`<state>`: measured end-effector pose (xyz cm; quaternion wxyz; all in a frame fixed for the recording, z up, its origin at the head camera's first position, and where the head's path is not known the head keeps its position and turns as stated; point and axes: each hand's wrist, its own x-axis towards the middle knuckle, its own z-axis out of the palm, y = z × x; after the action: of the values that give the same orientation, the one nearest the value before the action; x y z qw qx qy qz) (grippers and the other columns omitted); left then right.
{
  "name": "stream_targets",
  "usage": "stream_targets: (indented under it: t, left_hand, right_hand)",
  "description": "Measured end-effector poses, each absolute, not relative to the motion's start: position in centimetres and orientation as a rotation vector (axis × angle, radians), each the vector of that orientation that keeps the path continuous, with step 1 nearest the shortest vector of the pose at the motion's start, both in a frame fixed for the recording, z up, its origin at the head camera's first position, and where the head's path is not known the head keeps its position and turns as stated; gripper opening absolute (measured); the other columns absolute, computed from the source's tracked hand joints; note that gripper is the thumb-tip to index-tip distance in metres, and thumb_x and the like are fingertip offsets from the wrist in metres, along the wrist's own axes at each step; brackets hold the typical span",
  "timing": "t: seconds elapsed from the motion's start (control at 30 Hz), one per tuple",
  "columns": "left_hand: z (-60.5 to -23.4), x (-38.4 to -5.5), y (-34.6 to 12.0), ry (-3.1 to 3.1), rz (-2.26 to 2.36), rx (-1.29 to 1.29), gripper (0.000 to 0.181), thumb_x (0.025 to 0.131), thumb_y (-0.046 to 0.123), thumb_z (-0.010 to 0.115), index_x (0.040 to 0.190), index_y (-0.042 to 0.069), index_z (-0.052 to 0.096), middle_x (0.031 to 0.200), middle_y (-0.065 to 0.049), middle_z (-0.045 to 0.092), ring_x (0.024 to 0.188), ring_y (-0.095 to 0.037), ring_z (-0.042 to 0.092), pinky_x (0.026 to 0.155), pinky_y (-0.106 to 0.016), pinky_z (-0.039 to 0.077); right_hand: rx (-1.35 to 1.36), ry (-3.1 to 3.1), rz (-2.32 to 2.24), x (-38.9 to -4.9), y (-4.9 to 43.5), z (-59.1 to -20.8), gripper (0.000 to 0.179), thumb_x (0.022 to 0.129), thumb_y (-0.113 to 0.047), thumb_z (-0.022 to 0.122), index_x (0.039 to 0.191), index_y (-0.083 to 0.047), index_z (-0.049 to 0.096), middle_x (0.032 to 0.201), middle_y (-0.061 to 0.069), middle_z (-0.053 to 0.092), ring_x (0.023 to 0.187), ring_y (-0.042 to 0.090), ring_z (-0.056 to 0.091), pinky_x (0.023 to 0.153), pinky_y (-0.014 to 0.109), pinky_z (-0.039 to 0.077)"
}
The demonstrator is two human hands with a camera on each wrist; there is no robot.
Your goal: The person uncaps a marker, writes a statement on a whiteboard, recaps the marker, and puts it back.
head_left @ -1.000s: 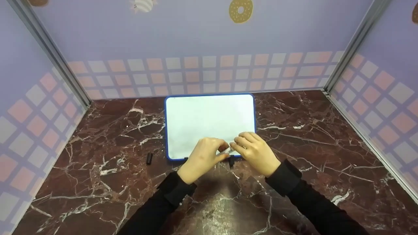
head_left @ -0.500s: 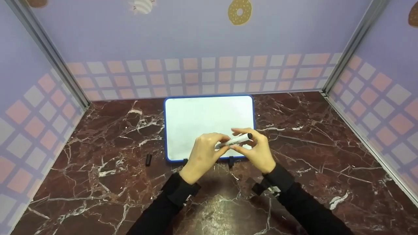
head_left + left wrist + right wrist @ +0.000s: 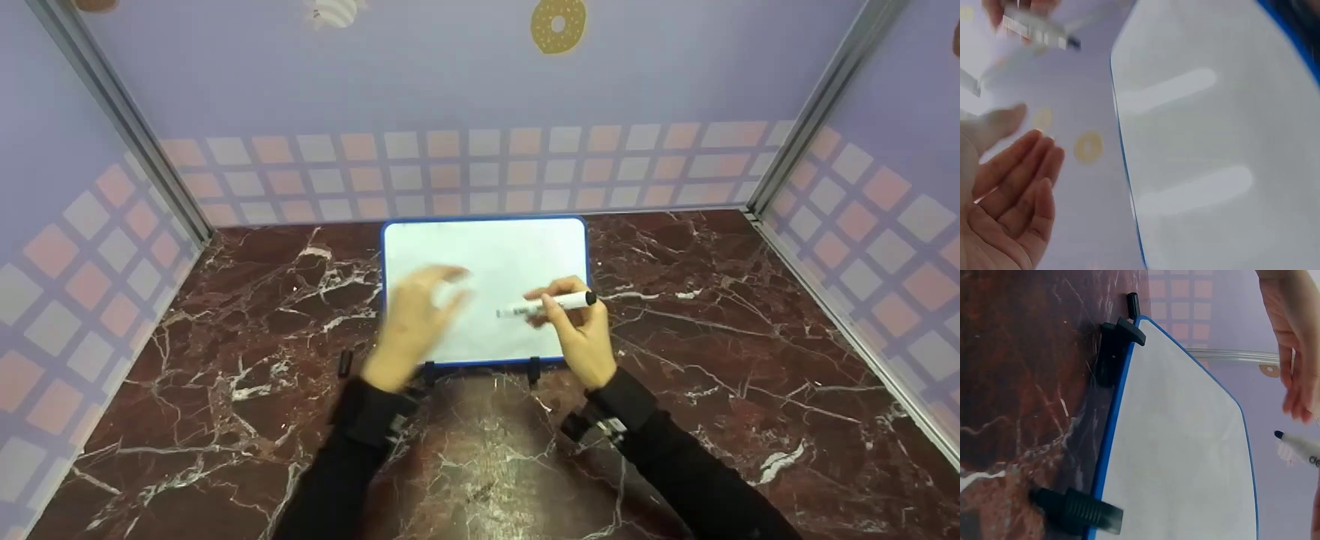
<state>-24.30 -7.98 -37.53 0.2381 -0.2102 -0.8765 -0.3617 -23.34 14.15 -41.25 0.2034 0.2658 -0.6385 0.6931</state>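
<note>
My right hand (image 3: pixel 581 334) pinches a white marker (image 3: pixel 551 304) between thumb and fingers, in front of the whiteboard (image 3: pixel 480 255). One end of the marker is black in the head view. A small dark tip at one end shows in the left wrist view, and the marker (image 3: pixel 1302 449) also appears at the right edge of the right wrist view. My left hand (image 3: pixel 411 322) is apart from it to the left, blurred, thumb and fingers spread with nothing between them. In the left wrist view the left hand (image 3: pixel 1013 191) has its palm visible and its fingers slightly bent.
Black supports (image 3: pixel 1081 512) hold the lower edge of the blue-framed whiteboard. A short black cylinder (image 3: pixel 345 363), like a marker cap, is on the dark marble-patterned table (image 3: pixel 225 420) left of the board. Patterned lilac panels (image 3: pixel 465 75) enclose the back and sides.
Both hands were together at the marker. The left hand has let go and moved left, while the right hand keeps the marker and has risen slightly.
</note>
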Motion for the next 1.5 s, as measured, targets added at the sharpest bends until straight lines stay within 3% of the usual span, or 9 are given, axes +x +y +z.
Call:
stream_targets:
  t: [0.13, 0.23, 0.37, 0.47, 0.57, 0.73, 1.0, 1.3, 1.5]
  left_hand:
    - [-37.3, -25.7, -12.8, -2.549, -0.907, -0.313, 0.051, 0.087, 0.005, 0.071, 0.135, -0.002, 0.054, 0.139, -0.025, 0.053, 0.131, -0.040, 0.049, 0.118, -0.050, 0.037]
    - [-37.7, -26.2, -15.7, -2.803, -0.923, -0.218, 0.076, 0.091, 0.009, 0.068, 0.152, -0.004, 0.026, 0.154, -0.032, 0.031, 0.142, -0.047, 0.032, 0.123, -0.056, 0.025]
    - [-38.5, -26.7, -17.7, -3.061, -1.066, -0.282, 0.086, 0.096, 0.010, 0.063, 0.157, -0.001, 0.004, 0.154, -0.033, 0.030, 0.137, -0.047, 0.041, 0.114, -0.054, 0.041]
    - [-38.9, -26.9, -18.0, -3.094, -1.176, -0.333, 0.078, 0.098, 0.005, 0.058, 0.158, 0.003, 0.008, 0.146, -0.034, 0.043, 0.120, -0.045, 0.059, 0.089, -0.043, 0.059]
    - [-39.0, -27.3, -17.8, -3.081, -1.241, -0.308, 0.069, 0.099, 0.002, 0.053, 0.158, 0.003, 0.016, 0.142, -0.035, 0.047, 0.112, -0.043, 0.064, 0.082, -0.041, 0.061]
    - [-39.7, -28.0, -17.9, -3.001, -1.440, -0.245, 0.055, 0.101, -0.001, 0.048, 0.152, -0.004, 0.029, 0.140, -0.036, 0.048, 0.115, -0.045, 0.062, 0.096, -0.050, 0.057]
    - [-40.7, -28.1, -18.6, -2.902, -1.639, -0.219, 0.047, 0.101, -0.002, 0.047, 0.146, -0.008, 0.034, 0.143, -0.038, 0.043, 0.130, -0.047, 0.050, 0.100, -0.050, 0.054]
    - [-40.9, -28.3, -18.8, -2.877, -1.688, -0.240, 0.043, 0.101, -0.003, 0.047, 0.143, -0.008, 0.036, 0.142, -0.038, 0.043, 0.131, -0.047, 0.049, 0.101, -0.052, 0.054]
    - [-40.9, -28.3, -18.8, -2.876, -1.697, -0.228, 0.046, 0.101, -0.003, 0.047, 0.145, -0.007, 0.035, 0.142, -0.037, 0.044, 0.130, -0.047, 0.050, 0.100, -0.050, 0.055]
  right_hand:
    - [0.703, -1.789, 1.919, -24.3, 12.4, -40.6, 0.010, 0.092, 0.006, 0.061, 0.093, 0.015, 0.057, 0.095, 0.021, 0.070, 0.073, 0.014, 0.068, 0.068, 0.025, 0.061]
    - [0.650, -1.803, 1.916, -25.2, 10.7, -40.2, 0.012, 0.088, 0.006, 0.066, 0.085, 0.012, 0.057, 0.086, 0.015, 0.067, 0.065, 0.013, 0.064, 0.061, 0.022, 0.058]
    - [0.623, -1.786, 2.037, -26.7, 8.2, -39.7, 0.010, 0.091, 0.003, 0.064, 0.088, 0.012, 0.060, 0.083, 0.015, 0.067, 0.063, 0.013, 0.063, 0.061, 0.023, 0.058]
    - [0.637, -1.782, 2.115, -27.6, 6.5, -39.7, 0.011, 0.090, 0.002, 0.066, 0.092, 0.013, 0.064, 0.088, 0.021, 0.070, 0.069, 0.014, 0.067, 0.067, 0.025, 0.061]
    - [0.673, -1.806, 2.102, -28.3, 5.3, -40.0, 0.012, 0.086, 0.004, 0.070, 0.092, 0.013, 0.065, 0.090, 0.023, 0.070, 0.073, 0.014, 0.070, 0.072, 0.029, 0.063]
    - [0.659, -1.890, 2.026, -29.1, 3.9, -40.8, 0.010, 0.087, 0.003, 0.069, 0.091, 0.012, 0.065, 0.090, 0.025, 0.071, 0.075, 0.017, 0.072, 0.074, 0.031, 0.063]
    - [0.608, -2.001, 1.916, -29.8, 2.4, -41.2, 0.012, 0.086, 0.003, 0.072, 0.094, 0.011, 0.067, 0.090, 0.028, 0.072, 0.083, 0.039, 0.072, 0.069, 0.020, 0.059]
    - [0.620, -2.017, 1.858, -30.1, 2.3, -41.0, 0.010, 0.086, -0.005, 0.075, 0.092, 0.003, 0.070, 0.088, 0.020, 0.074, 0.081, 0.024, 0.074, 0.070, 0.022, 0.060]
    - [0.654, -2.026, 1.821, -30.4, 2.3, -41.3, 0.009, 0.088, -0.005, 0.073, 0.091, 0.002, 0.069, 0.089, 0.019, 0.074, 0.081, 0.022, 0.074, 0.071, 0.025, 0.061]
